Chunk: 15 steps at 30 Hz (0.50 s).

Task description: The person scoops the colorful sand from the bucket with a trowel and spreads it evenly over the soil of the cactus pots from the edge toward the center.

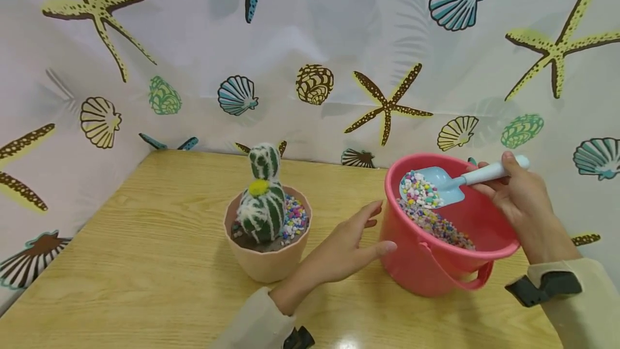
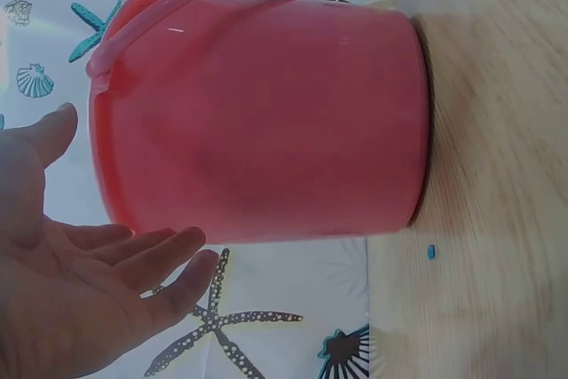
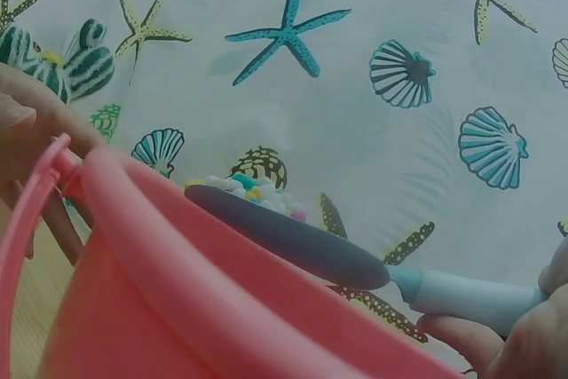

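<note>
My right hand (image 1: 520, 198) grips the white handle of a light blue toy shovel (image 1: 448, 187) over the mouth of a red bucket (image 1: 421, 257). Small multicoloured pebbles (image 1: 418, 190) lie heaped in the shovel's scoop, and more of them rest inside the bucket. Beside the bucket's left wall is my left hand (image 1: 346, 246), its fingers extended and holding nothing. In the left wrist view that palm (image 2: 80, 299) faces the bucket, near its rim. Left of this hand stands a peach flowerpot (image 1: 266, 260) with a cactus (image 1: 261, 209) in soil, partly covered with coloured pebbles.
The wooden table (image 1: 121, 263) reaches back to a white cloth (image 1: 290, 31) printed with starfish and shells. One small blue pebble (image 2: 431, 252) lies on the table near the bucket's base. The bucket's handle (image 1: 455, 279) hangs down at its front.
</note>
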{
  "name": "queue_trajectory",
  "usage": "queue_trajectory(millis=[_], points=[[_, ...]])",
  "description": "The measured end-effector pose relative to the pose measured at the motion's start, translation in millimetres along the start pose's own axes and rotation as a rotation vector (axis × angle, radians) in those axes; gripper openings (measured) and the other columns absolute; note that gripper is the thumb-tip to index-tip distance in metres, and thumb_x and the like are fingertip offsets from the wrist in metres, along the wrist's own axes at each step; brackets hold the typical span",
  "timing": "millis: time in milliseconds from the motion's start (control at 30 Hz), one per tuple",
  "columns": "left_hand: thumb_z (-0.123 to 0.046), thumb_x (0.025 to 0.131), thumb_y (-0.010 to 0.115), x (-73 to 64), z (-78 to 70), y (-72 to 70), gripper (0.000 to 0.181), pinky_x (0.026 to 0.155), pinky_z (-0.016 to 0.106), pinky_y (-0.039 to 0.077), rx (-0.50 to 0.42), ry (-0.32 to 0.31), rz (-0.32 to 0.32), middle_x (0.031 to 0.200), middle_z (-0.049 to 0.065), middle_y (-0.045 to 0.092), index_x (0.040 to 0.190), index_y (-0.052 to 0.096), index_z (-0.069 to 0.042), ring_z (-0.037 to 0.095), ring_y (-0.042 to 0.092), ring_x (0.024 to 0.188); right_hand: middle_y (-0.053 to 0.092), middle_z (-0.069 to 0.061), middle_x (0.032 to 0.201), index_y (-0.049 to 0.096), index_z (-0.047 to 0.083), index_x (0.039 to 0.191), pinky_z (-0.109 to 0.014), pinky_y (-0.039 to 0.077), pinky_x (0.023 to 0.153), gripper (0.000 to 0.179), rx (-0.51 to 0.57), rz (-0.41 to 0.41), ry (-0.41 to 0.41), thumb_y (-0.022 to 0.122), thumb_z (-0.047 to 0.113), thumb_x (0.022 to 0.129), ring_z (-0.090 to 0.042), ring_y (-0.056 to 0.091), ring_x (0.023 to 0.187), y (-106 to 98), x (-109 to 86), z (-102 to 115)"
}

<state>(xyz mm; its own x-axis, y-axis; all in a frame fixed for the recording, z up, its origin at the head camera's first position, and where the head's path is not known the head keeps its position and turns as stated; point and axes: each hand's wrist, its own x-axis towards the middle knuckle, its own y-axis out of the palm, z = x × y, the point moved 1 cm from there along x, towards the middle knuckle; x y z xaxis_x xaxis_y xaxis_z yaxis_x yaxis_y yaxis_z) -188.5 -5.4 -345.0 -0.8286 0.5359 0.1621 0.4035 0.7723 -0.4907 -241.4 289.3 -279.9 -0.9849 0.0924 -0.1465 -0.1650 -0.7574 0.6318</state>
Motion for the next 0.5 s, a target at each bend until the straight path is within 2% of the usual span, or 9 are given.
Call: queue_trajectory(millis=[233,367,433,500], points=[[-0.041,0.094,0.057,-14.2,3.1,-10.7,0.07,0.102,0.045,0.045,0.035,-0.011,0.014,0.151,0.007,0.037,0.151,0.026,-0.014,0.025,0.046,0.132,0.054,-0.011,0.103,0.035,0.023,0.126,-0.049,0.047,0.08,0.042,0.045,0.0,-0.018,0.059,0.024,0.091,-0.028,0.069,0.08,5,-6.1,-5],[-0.044,0.095,0.055,-25.1,4.9,-18.4,0.068,0.099,0.044,0.046,0.036,-0.038,0.05,0.15,0.007,0.038,0.15,0.027,-0.015,0.025,0.046,0.131,0.056,-0.012,0.102,0.036,0.024,0.126,-0.05,0.044,0.083,0.042,0.087,0.012,-0.014,0.059,0.023,0.092,-0.03,0.069,0.081,8,-7.8,-8],[-0.045,0.095,0.054,-31.7,5.4,-22.0,0.067,0.099,0.043,0.046,0.034,-0.056,0.071,0.15,0.005,0.038,0.15,0.028,-0.016,0.024,0.045,0.131,0.056,-0.012,0.102,0.034,0.025,0.129,-0.05,0.042,0.086,0.044,0.1,0.016,-0.012,0.058,0.022,0.092,-0.03,0.069,0.083,9,-8.2,-8],[-0.047,0.095,0.053,-38.4,5.8,-25.6,0.065,0.099,0.042,0.046,0.049,-0.066,0.08,0.149,0.004,0.039,0.148,0.031,-0.016,0.023,0.046,0.131,0.055,-0.012,0.104,0.031,0.026,0.132,-0.05,0.04,0.088,0.048,0.1,0.021,-0.012,0.058,0.023,0.092,-0.029,0.067,0.092,11,-8.8,-9]])
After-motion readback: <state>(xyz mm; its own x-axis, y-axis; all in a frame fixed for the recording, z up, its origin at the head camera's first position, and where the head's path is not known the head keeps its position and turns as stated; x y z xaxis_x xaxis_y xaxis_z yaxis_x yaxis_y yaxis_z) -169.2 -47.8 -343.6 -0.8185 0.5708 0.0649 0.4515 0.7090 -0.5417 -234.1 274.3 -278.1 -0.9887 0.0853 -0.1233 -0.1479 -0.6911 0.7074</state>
